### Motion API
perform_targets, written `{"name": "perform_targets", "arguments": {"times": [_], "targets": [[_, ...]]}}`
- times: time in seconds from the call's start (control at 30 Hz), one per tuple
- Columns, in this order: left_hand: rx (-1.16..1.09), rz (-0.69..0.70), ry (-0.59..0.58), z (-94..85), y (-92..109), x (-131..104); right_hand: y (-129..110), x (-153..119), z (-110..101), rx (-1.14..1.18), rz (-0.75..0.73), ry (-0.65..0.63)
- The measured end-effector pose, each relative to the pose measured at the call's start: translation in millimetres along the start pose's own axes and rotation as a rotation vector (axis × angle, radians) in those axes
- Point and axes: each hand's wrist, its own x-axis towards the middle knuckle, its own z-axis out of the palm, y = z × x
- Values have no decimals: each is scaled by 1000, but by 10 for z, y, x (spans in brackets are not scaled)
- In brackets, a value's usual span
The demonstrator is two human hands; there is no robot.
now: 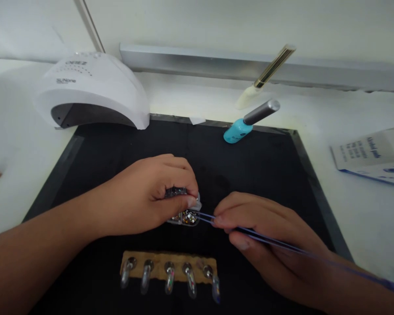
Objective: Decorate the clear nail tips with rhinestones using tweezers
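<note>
My left hand [151, 192] reaches over a small clear compartment case [190, 222], thumb and forefinger pinched on its raised clear lid [195, 204]. Shiny gold and silver rhinestones [189, 216] lie in the compartment nearest my right hand. Fingers of my right hand [265, 236] are closed on a pair of bluish-purple tweezers [276, 243], whose tips reach into that compartment. Whether the tips grip a stone is too small to tell. Much of the case is hidden under my left hand. Closer to me, several decorated clear nail tips [170, 280] stand on a brown strip [157, 258].
A white nail lamp [98, 87] stands at the back left of the black mat [118, 148]. Behind the case are a turquoise polish bottle [238, 130] and a cream bottle [248, 97] with a gold cap. A box of alcohol pads [364, 153] lies at the right.
</note>
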Motion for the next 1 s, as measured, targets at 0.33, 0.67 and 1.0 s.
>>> {"name": "perform_targets", "arguments": {"times": [0.33,0.67,1.0], "targets": [[3,2,5,15,2,-1,-32,18,19,-43,17,-35],[4,-8,9,5,13,1,-28,34,21,-86,15,-46],[6,-10,0,2,20,16,2,31,31,1,42,-13]]}}
